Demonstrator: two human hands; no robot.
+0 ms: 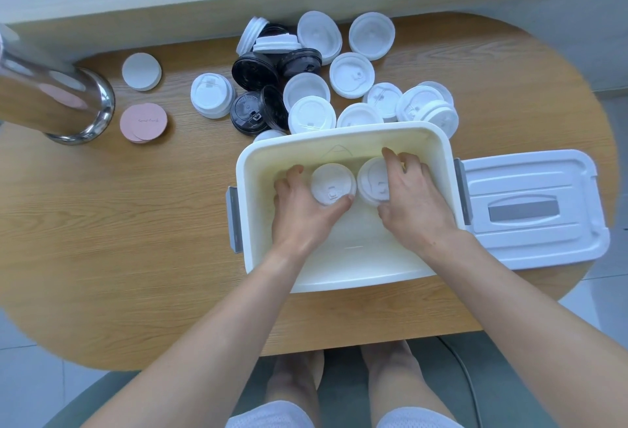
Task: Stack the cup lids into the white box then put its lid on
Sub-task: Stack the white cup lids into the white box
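Left hand [303, 210] grips a white cup lid [332, 183] inside the white box [343, 271] | right hand [413, 196] grips another lid [372, 180] beside it | box lid [533, 210] right of box | loose lids [351, 74] behind box

Both hands, left [307, 210] and right [413, 203], forward and down, fingers curled.

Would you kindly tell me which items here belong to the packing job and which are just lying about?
Job: white box; box lid; white cup lids; black cup lids; two lids held by left hand and right hand.

Lying about: metal canister; pink discs; white disc.
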